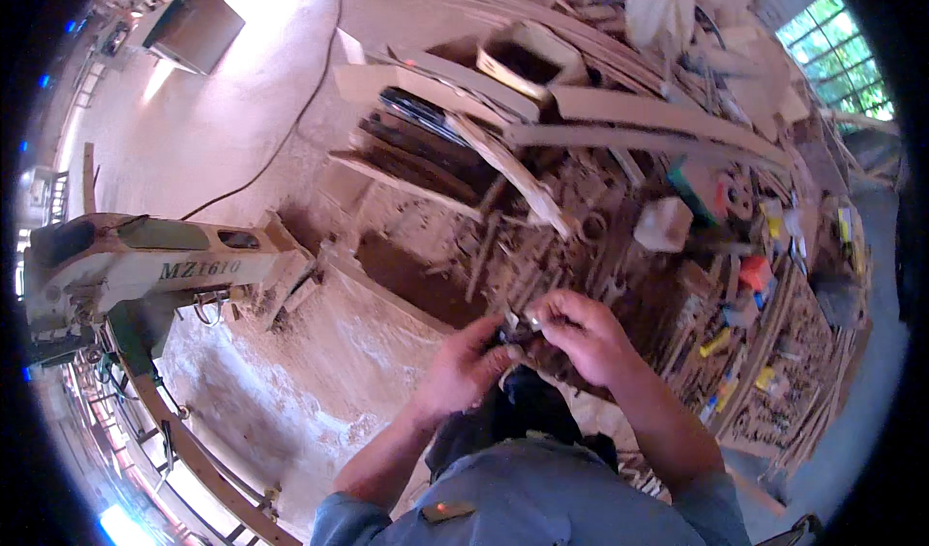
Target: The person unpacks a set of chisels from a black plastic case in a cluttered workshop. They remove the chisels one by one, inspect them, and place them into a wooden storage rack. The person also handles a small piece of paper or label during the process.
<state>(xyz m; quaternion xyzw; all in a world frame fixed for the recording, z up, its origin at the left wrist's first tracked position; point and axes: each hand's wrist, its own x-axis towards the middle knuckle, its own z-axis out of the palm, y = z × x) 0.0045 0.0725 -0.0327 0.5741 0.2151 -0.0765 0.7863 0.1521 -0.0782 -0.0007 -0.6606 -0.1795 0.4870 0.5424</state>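
Observation:
In front of my body, both hands meet over a small dark piece with silvery, metal-looking parts (513, 329). Its exact kind is too small and too covered by fingers to tell. My left hand (468, 364) is closed round its left side, thumb and fingers pressed together. From the right, my right hand (584, 335) pinches at its upper end with bent fingers. Just beyond the hands lies a dusty workbench, where a wooden tray (387, 292) with a dark hollow and many loose scraps sit close to my fingertips.
A pale machine arm (194, 260) reaches in from the left. Farther off are a cream open box (532, 57), long boards (658, 125) and a white plastic bag (660, 9). To the right, a whitish container (663, 225) stands among cluttered tools and wood strips.

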